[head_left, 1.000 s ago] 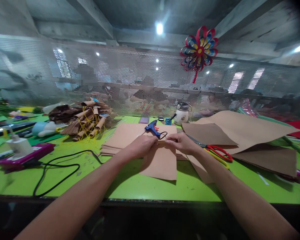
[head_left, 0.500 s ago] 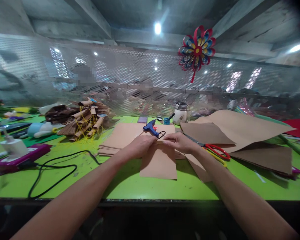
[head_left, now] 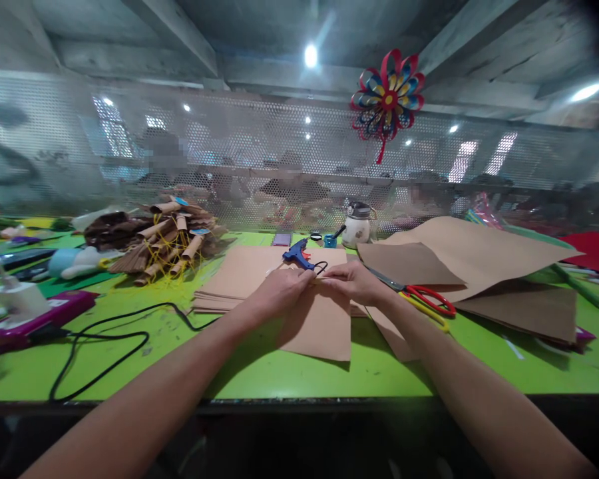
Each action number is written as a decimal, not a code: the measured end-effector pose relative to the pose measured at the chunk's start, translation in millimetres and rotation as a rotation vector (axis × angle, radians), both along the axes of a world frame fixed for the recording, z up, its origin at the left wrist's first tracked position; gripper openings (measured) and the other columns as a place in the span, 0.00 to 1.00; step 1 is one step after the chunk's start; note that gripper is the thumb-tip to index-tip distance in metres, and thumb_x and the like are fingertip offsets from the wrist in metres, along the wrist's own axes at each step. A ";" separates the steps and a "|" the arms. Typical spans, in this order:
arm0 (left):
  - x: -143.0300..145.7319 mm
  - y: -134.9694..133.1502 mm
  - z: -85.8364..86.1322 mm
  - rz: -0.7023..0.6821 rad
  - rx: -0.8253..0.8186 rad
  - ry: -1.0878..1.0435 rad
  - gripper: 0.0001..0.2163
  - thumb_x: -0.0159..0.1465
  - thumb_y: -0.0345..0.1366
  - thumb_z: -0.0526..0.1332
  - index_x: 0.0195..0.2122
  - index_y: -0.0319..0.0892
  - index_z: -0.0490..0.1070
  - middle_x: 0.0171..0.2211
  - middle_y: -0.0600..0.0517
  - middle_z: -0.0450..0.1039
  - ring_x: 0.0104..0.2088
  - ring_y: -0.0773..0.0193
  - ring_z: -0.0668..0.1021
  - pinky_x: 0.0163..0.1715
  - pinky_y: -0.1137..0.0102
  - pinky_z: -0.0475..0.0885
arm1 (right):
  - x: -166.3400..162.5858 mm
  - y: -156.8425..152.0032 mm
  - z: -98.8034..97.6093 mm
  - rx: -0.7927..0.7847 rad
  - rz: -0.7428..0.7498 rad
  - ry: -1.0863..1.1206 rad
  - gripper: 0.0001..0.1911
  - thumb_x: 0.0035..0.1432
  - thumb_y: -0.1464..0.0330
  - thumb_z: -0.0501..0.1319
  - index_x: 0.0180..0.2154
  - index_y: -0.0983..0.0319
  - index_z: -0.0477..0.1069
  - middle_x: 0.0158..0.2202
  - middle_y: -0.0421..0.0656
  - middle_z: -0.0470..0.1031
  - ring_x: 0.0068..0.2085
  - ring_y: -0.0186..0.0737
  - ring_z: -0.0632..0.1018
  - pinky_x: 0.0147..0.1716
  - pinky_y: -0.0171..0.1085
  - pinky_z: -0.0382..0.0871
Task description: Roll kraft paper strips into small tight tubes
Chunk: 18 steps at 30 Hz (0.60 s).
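Note:
My left hand (head_left: 281,291) and my right hand (head_left: 355,282) meet at the far edge of a brown paper sheet (head_left: 319,329) lying on the green table (head_left: 180,359). Both hands are closed, pinching that edge with fingertips close together. Just beyond them a blue glue gun (head_left: 298,255) rests on a stack of brown sheets (head_left: 237,273). Red and yellow scissors (head_left: 424,303) lie to the right of my right hand.
A pile of rolled brown paper tubes (head_left: 167,239) sits at back left. A black cord (head_left: 104,339) runs to a pink device (head_left: 34,313). Large brown sheets (head_left: 479,259) spread at right. A white jar (head_left: 357,226) stands by the mesh screen, with a paper pinwheel (head_left: 387,100) hanging above.
The view has shifted a little to the right, so everything sits slightly further left. Both hands stay pinched on the paper's far edge.

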<state>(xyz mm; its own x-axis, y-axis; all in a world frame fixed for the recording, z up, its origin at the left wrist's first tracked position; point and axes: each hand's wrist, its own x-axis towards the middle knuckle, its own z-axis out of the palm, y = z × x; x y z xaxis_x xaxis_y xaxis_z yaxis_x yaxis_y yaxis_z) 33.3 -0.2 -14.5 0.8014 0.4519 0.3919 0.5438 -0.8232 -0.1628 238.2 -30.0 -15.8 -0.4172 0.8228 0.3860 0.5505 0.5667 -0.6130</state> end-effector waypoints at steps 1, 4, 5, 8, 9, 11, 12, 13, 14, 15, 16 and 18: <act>-0.1 -0.8 0.7 0.005 0.018 0.008 0.08 0.64 0.33 0.48 0.39 0.38 0.64 0.32 0.47 0.70 0.31 0.63 0.70 0.30 0.71 0.62 | 0.0 0.1 0.0 0.000 0.002 0.013 0.16 0.56 0.61 0.55 0.37 0.66 0.74 0.31 0.44 0.75 0.32 0.36 0.72 0.31 0.32 0.64; -0.2 -3.3 2.6 0.018 0.069 0.028 0.08 0.64 0.32 0.48 0.39 0.38 0.64 0.33 0.47 0.70 0.33 0.61 0.71 0.30 0.70 0.63 | -0.6 -1.8 3.0 -0.006 0.009 0.016 0.16 0.56 0.62 0.54 0.34 0.67 0.74 0.29 0.43 0.74 0.31 0.35 0.71 0.29 0.31 0.63; -0.2 -4.0 3.1 0.025 0.076 0.035 0.08 0.64 0.32 0.48 0.39 0.38 0.64 0.33 0.46 0.70 0.33 0.61 0.71 0.31 0.70 0.63 | -0.8 -2.9 4.5 -0.007 0.004 0.003 0.16 0.56 0.62 0.54 0.34 0.67 0.74 0.29 0.43 0.73 0.30 0.34 0.71 0.28 0.31 0.62; -0.5 -4.6 3.5 0.034 0.064 0.051 0.09 0.63 0.31 0.47 0.39 0.39 0.65 0.33 0.46 0.71 0.33 0.60 0.72 0.30 0.70 0.63 | -1.5 -5.6 8.5 -0.010 -0.032 -0.066 0.16 0.55 0.62 0.55 0.30 0.68 0.73 0.24 0.42 0.71 0.26 0.31 0.67 0.24 0.29 0.58; -0.7 -4.1 3.1 0.032 0.053 0.052 0.09 0.63 0.31 0.48 0.40 0.39 0.65 0.33 0.46 0.71 0.33 0.60 0.72 0.30 0.70 0.63 | -1.6 -6.1 9.2 -0.010 -0.041 -0.087 0.16 0.55 0.61 0.55 0.29 0.68 0.73 0.23 0.41 0.70 0.25 0.30 0.66 0.23 0.29 0.56; -1.3 -2.0 1.5 0.011 0.016 0.051 0.09 0.63 0.31 0.48 0.40 0.39 0.65 0.33 0.46 0.71 0.32 0.60 0.72 0.29 0.70 0.64 | -1.4 -6.4 9.7 -0.020 -0.041 -0.114 0.17 0.55 0.61 0.55 0.29 0.68 0.73 0.22 0.41 0.69 0.25 0.30 0.65 0.22 0.29 0.56; -1.5 -0.6 0.5 -0.001 -0.004 0.046 0.09 0.62 0.31 0.49 0.41 0.39 0.66 0.33 0.46 0.72 0.32 0.60 0.73 0.29 0.70 0.64 | -1.0 -6.4 9.7 -0.026 -0.033 -0.117 0.17 0.56 0.61 0.55 0.29 0.68 0.73 0.23 0.41 0.69 0.25 0.30 0.66 0.23 0.29 0.56; -1.7 0.8 -0.5 -0.009 -0.022 0.040 0.09 0.62 0.31 0.49 0.41 0.39 0.66 0.33 0.46 0.72 0.32 0.60 0.73 0.29 0.70 0.64 | -0.5 -6.3 9.7 -0.031 -0.022 -0.114 0.17 0.56 0.60 0.54 0.31 0.68 0.74 0.24 0.41 0.70 0.26 0.31 0.67 0.24 0.29 0.57; -1.8 2.2 -1.5 -0.016 -0.036 0.034 0.09 0.62 0.32 0.50 0.41 0.39 0.66 0.33 0.46 0.72 0.32 0.60 0.73 0.30 0.70 0.64 | 0.0 -6.2 9.7 -0.033 -0.011 -0.111 0.17 0.56 0.60 0.54 0.32 0.68 0.74 0.26 0.42 0.71 0.27 0.32 0.68 0.24 0.29 0.58; -1.8 3.4 -2.3 -0.021 -0.047 0.029 0.09 0.62 0.32 0.50 0.41 0.39 0.66 0.34 0.46 0.72 0.33 0.59 0.73 0.30 0.70 0.65 | 0.7 -6.2 9.9 -0.028 0.001 -0.115 0.17 0.56 0.60 0.54 0.33 0.67 0.74 0.27 0.42 0.72 0.28 0.32 0.68 0.25 0.29 0.59; -1.6 4.4 -3.0 -0.024 -0.057 0.024 0.09 0.62 0.32 0.50 0.41 0.39 0.66 0.34 0.45 0.72 0.34 0.59 0.74 0.31 0.69 0.65 | 1.3 -6.3 10.2 -0.012 0.010 -0.126 0.17 0.56 0.60 0.54 0.34 0.67 0.74 0.29 0.43 0.73 0.30 0.33 0.69 0.27 0.29 0.59; -1.3 5.7 -4.0 -0.027 -0.077 0.019 0.09 0.62 0.33 0.50 0.41 0.39 0.66 0.34 0.45 0.72 0.35 0.58 0.74 0.31 0.69 0.65 | 2.2 -6.5 11.1 0.043 0.024 -0.160 0.16 0.56 0.61 0.54 0.35 0.66 0.74 0.30 0.44 0.74 0.31 0.34 0.70 0.28 0.30 0.60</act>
<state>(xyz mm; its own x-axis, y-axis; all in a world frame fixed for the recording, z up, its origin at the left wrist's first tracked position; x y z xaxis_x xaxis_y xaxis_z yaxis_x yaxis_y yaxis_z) 32.0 5.5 -18.5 0.8209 0.4579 0.3413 0.5183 -0.8483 -0.1087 240.4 -36.5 -4.7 -0.4953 0.7962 0.3475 0.6253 0.6044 -0.4937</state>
